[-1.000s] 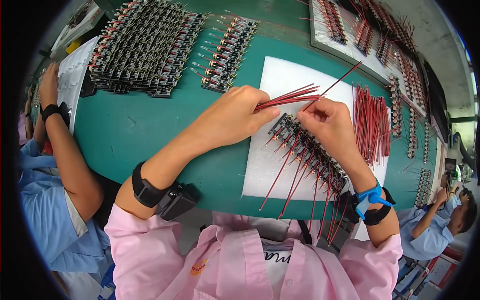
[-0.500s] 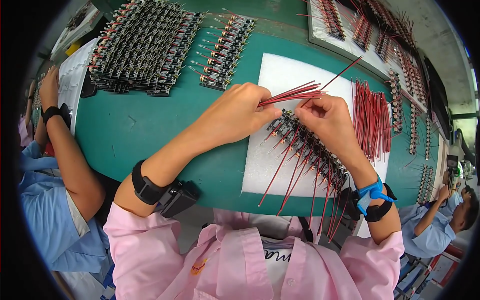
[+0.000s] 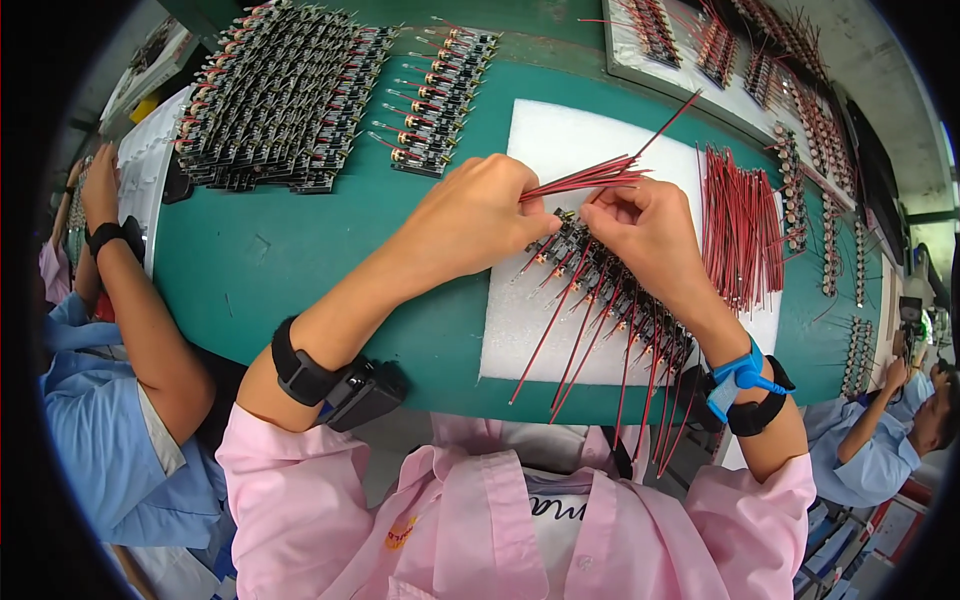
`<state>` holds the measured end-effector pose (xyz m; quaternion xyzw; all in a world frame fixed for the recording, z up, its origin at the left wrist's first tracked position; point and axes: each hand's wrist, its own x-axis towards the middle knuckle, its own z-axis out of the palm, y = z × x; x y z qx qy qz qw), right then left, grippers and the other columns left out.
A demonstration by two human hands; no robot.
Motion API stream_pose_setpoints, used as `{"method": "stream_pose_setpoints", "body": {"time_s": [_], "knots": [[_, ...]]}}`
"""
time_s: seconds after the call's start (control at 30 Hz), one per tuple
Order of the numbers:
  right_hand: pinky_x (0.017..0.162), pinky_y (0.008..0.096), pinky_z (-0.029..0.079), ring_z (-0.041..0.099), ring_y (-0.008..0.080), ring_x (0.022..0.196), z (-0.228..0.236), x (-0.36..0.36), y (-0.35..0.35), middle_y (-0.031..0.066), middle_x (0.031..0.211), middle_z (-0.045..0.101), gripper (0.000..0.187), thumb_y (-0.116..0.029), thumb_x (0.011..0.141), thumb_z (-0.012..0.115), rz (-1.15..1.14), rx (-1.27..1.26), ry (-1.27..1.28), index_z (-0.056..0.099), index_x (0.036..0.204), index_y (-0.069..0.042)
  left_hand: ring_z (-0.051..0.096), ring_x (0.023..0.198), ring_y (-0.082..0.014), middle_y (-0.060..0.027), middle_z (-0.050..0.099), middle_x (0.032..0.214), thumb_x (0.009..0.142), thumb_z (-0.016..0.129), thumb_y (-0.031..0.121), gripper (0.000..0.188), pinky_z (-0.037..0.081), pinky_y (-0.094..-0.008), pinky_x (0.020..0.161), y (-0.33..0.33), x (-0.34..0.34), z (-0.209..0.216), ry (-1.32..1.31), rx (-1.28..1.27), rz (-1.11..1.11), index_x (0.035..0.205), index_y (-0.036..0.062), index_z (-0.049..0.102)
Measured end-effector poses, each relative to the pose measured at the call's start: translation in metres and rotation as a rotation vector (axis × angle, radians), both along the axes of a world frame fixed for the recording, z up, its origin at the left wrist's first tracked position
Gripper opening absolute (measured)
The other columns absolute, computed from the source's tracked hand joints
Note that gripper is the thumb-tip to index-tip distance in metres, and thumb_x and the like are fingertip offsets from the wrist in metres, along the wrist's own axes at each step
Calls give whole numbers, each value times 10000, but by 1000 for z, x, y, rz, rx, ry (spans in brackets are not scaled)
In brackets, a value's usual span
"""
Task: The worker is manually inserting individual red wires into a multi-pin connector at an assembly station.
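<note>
At far left, a co-worker in a blue shirt [image 3: 115, 440] is seated beside the table [image 3: 260, 290]; that person's raised hand appears slightly lower than a second ago. Next stands a dense stack of black circuit boards [image 3: 275, 110], then a separate short row of boards [image 3: 435, 95]. Both hold their places on the green surface; the row appears a little higher and farther left only because the view has shifted.

The left hand [image 3: 490, 210] is clamped on a bundle of red wires [image 3: 585, 180], as in the earlier frames. Its thumb now lies closer to the near end of the strip of boards [image 3: 625, 290]; contact cannot be confirmed. The strip rests obliquely on a white foam sheet [image 3: 500, 345], with red wires trailing over the sheet's lower edge.

The right hand [image 3: 645, 230] has thumb and index finger together, pinched on a single wire [image 3: 672, 122], directly above the strip's upper end. The wire's free tip has moved up and leftward; its lower end is hidden by the fingers.

Right of this hand, a loose pile of red wires [image 3: 740, 230] lies on the foam, undisturbed. At far right, a second person in blue [image 3: 870, 450] is also unchanged in position.
</note>
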<state>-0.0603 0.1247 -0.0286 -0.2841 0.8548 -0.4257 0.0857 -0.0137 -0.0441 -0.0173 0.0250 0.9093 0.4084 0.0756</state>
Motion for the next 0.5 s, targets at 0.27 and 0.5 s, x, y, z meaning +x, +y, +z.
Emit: {"method": "stream_pose_setpoints", "body": {"time_s": [0.27, 0.5], "knots": [[434, 199, 316, 384, 32, 490, 0, 1, 0, 3, 549, 504, 110, -60, 686, 596, -18, 12, 22, 573, 677, 47, 526, 515, -274, -192, 504, 535, 657, 626, 182, 248, 388, -357, 504, 0, 0, 1, -46, 30, 20, 622, -54, 558], [445, 196, 331, 394, 38, 492, 1, 3, 0, 12, 558, 509, 92, -49, 682, 595, 2, -9, 45, 576, 689, 40, 516, 504, -277, -196, 503, 537, 665, 619, 177, 245, 380, -365, 497, 0, 0, 0, -14, 35, -3, 627, -57, 558]]}}
